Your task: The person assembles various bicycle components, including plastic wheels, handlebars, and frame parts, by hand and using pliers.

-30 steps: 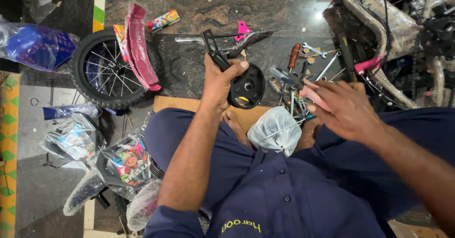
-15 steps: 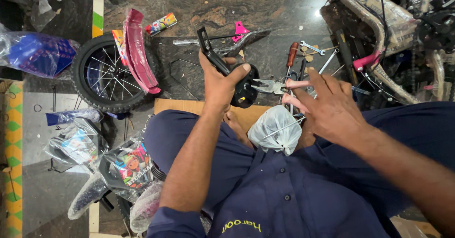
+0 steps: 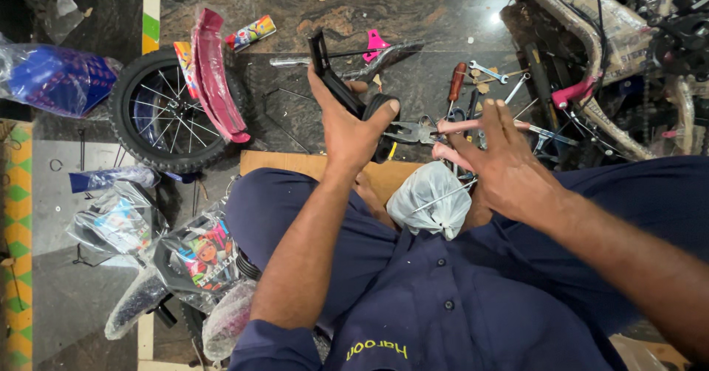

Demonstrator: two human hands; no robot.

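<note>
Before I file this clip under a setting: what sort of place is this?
Most likely a bicycle repair or assembly shop. A small spoked wheel and maroon mudguard lie on the stone floor, spanners and pliers are scattered nearby, and a wrapped bike frame stands at right.

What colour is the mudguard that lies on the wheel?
The mudguard is dark pink, almost maroon. It shows best in the head view, over the black wheel.

Dark navy work shirt, short sleeves ending above the elbow, forearms bare, lower half of frame. Matching navy trousers; small dark buttons down shirt front at lower centre, yellow embroidered lettering near bottom edge. Left hand (image 3: 347,131) and right hand (image 3: 502,168) bare, no gloves, rings or watch visible.
</note>
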